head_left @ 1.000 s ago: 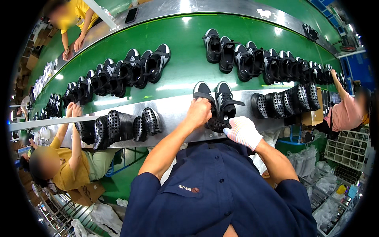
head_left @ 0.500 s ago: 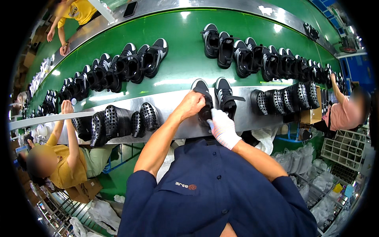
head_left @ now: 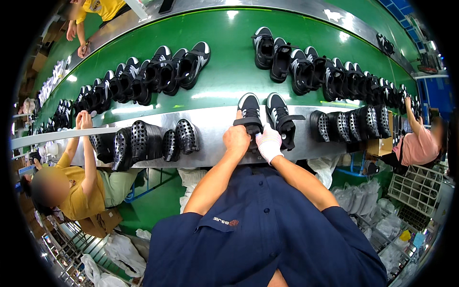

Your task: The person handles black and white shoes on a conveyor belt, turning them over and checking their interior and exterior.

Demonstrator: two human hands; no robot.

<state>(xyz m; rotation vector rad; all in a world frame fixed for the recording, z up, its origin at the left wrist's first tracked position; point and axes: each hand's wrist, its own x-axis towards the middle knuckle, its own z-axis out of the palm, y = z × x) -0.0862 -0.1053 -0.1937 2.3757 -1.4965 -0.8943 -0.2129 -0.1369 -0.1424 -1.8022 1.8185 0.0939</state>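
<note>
Two black sneakers with pale grey toes stand side by side before me, toes pointing away. My left hand (head_left: 236, 139), bare, wraps the left side of the left sneaker (head_left: 249, 106), one finger stretched along its flank. A black strap (head_left: 248, 121) crosses that shoe's top. At the shoe's collar, on its right side, my right hand (head_left: 269, 143) in a white knit glove grips the edge; its fingertips are partly hidden. Untouched, the right sneaker (head_left: 278, 107) stands close by, its strap (head_left: 292, 117) sticking out to the right.
Rows of similar sneakers (head_left: 193, 64) line the green belt (head_left: 229, 52). On the metal ledge (head_left: 210, 138) stand black perforated shoe forms (head_left: 186, 136) at left and more forms (head_left: 338, 125) at right. Co-workers sit left (head_left: 81, 191) and right (head_left: 416, 143); another person (head_left: 98, 12) stands across the belt.
My left hand has gone from the left sneaker's upper front down to its side near the heel. My right hand stays at the collar. The view has shifted slightly.
</note>
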